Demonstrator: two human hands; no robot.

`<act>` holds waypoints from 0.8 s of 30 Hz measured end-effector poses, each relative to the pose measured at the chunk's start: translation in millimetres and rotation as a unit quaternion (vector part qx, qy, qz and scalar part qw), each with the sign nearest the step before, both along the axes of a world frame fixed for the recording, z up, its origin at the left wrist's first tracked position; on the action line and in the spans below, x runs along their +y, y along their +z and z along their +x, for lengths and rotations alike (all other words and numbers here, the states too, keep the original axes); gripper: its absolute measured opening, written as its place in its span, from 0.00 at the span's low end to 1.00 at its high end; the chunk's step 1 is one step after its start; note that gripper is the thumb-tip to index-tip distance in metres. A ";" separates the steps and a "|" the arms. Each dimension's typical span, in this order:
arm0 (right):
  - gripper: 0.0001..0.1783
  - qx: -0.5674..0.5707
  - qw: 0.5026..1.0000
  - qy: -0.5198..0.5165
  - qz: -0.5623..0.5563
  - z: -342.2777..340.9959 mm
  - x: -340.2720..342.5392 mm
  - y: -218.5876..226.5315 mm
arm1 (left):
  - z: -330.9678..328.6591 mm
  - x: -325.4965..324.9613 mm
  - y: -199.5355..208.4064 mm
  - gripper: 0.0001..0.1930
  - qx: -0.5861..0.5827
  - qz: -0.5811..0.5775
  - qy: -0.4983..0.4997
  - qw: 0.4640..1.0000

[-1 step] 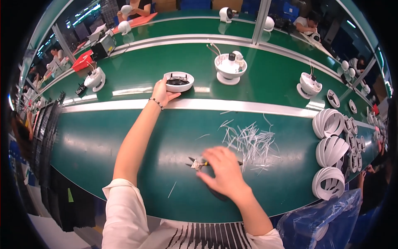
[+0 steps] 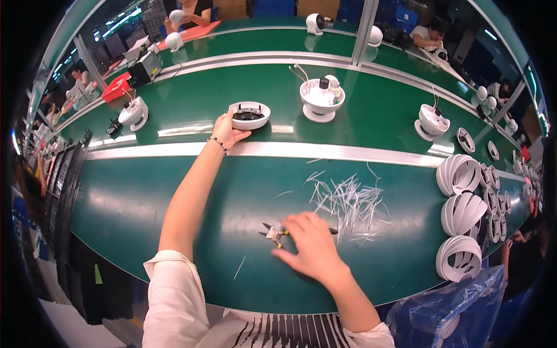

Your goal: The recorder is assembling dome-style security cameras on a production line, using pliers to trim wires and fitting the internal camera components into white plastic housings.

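Observation:
My left hand [image 2: 227, 132] reaches forward over the far conveyor and grips a shallow white round housing [image 2: 259, 123] by its left side. A black ring-shaped part with upright prongs sits inside the housing. My right hand [image 2: 316, 246] is over a pair of side cutters [image 2: 274, 234] on the near green surface, its thumb and fingers apart. The cutters' jaws point left, and the palm hides most of the yellow-and-black handles. Right of this hand lies a heap of clipped white plastic strips [image 2: 353, 203].
White ring-shaped shells [image 2: 458, 258] are stacked at the right edge. Beyond the metal rail [image 2: 360, 152] stand white camera-like half-shells [image 2: 322, 107] with wires. A blue bin under plastic film [image 2: 447, 307] is at the lower right. Black trays [image 2: 58, 185] line the left. Other people work farther off.
My right hand has shifted slightly left and down over the cutters, and they have turned a little. The left hand keeps its hold on the housing.

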State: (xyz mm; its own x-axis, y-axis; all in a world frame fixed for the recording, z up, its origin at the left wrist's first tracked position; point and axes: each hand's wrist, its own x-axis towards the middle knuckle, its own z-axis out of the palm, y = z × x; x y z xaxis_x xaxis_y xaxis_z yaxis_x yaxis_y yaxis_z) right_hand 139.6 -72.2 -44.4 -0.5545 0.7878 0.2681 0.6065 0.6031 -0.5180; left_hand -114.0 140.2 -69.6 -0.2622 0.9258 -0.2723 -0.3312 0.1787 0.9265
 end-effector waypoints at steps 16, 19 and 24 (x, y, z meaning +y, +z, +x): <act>0.28 -0.214 0.974 -0.063 -0.032 23.1 -13.9 4.9 | 188.6 49.4 15.9 0.42 0.033 -0.104 -0.367 0.924; 0.27 -0.227 0.971 -0.074 -0.033 28.3 -14.9 1.8 | 230.0 71.2 -1.2 0.36 -0.185 -0.097 -0.248 0.946; 0.31 -0.228 0.969 -0.078 -0.055 28.9 -23.3 5.0 | 259.2 100.2 -24.2 0.25 -0.288 -0.030 -0.200 0.936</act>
